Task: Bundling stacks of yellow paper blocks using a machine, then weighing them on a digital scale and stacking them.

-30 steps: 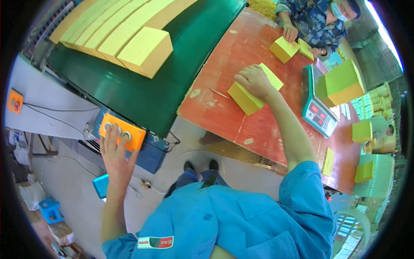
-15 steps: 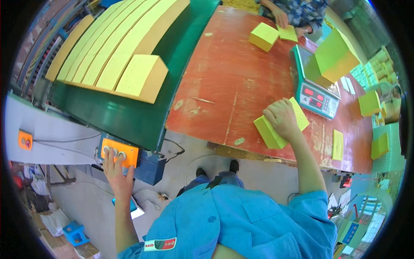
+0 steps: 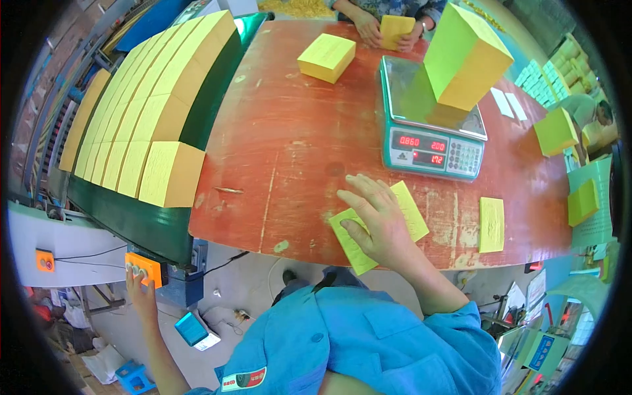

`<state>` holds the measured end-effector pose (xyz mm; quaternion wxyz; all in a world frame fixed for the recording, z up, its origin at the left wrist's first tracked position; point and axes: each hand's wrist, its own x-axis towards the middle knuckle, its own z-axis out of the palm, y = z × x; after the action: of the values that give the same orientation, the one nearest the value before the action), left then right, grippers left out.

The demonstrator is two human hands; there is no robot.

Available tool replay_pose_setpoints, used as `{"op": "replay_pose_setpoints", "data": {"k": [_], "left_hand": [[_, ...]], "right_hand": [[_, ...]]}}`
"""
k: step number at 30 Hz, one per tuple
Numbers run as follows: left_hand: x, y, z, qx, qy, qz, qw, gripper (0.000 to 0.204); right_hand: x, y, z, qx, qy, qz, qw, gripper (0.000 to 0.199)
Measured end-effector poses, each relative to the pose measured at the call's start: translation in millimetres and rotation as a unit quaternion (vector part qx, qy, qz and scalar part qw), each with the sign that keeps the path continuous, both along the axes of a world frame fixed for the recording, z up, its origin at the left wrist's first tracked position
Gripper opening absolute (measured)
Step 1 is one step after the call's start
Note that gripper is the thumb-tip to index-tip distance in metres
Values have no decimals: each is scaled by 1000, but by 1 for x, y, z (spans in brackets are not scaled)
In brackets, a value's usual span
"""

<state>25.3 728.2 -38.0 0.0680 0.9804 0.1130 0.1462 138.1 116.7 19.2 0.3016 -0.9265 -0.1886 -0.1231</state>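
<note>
My left hand [image 3: 143, 297] reaches to an orange push-button box [image 3: 153, 268] below the green belt's near end. Its fingers are stretched out, with the tips at the buttons. My right hand [image 3: 380, 227] lies over yellow, paper-like blocks [image 3: 413, 209] at the near edge of the red table [image 3: 296, 171]. The fingers of this hand are spread, not wrapped round anything. It hides the middle of the yellow pieces, so I cannot tell whether they are one or two. Rows of yellow blocks [image 3: 158, 99] stand packed together on the green belt [image 3: 131, 227] at the left.
A digital scale [image 3: 431, 155] bears a large yellow block [image 3: 461, 62]. Further yellow blocks lie at the table's far side [image 3: 327, 58] and near right [image 3: 492, 225]. Across the table, a co-worker's hands [image 3: 368, 29] hold a yellow slab [image 3: 397, 31]. White strips [image 3: 507, 104] lie beside the scale.
My right hand has loosened from its grip and spread its fingers. The belt blocks sit differently in view, which has also shifted. The co-worker has raised the slab in both hands.
</note>
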Motion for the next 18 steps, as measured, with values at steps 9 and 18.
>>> {"op": "replay_pose_setpoints", "data": {"k": [9, 18], "left_hand": [[0, 23, -8, -65, 18, 3, 998, 34], [-14, 65, -18, -24, 17, -23, 999, 37]], "right_hand": [[-3, -81, 3, 35, -18, -26, 999, 45], [22, -69, -19, -19, 3, 71, 997, 44]]}}
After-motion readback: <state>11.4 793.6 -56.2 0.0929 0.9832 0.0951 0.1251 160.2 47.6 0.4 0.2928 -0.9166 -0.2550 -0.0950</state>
